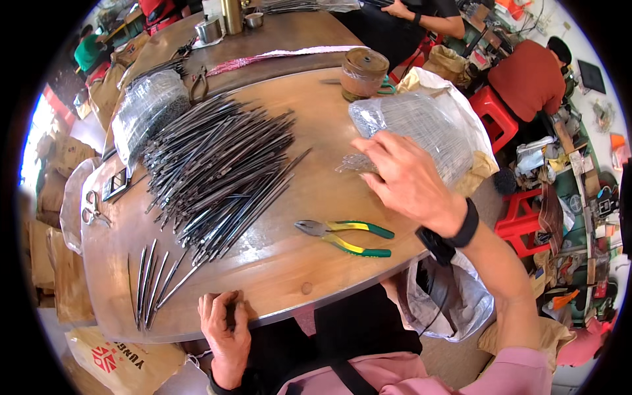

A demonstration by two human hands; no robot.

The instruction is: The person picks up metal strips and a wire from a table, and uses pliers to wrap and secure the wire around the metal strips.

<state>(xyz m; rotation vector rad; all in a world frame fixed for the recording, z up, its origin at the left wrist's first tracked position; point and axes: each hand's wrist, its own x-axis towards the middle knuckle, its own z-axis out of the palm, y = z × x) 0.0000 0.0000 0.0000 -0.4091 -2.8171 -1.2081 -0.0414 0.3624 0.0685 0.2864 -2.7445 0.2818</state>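
Bag of clear, crinkled plastic (434,125), directly under and beyond the bare right hand (411,181), itself half-closed about a crumpled plastic end, seemingly to keep it gathered; cannot tell if pinched tight. Left hand (225,332) loosely curled at the edge of the smooth brown table (289,280), perhaps for support; cannot tell if holding anything. Between both grips, pliers with yellow-and-green handles (349,224), apparently parked within reach. Left of the right grip, dark slender metal rods (217,158), heaped roughly parallel, probably for easy picking.

Right hand (405,176) at clear plastic bag (415,115), left hand (225,332) at table edge (316,299), pliers (326,229), dark rods (217,161)
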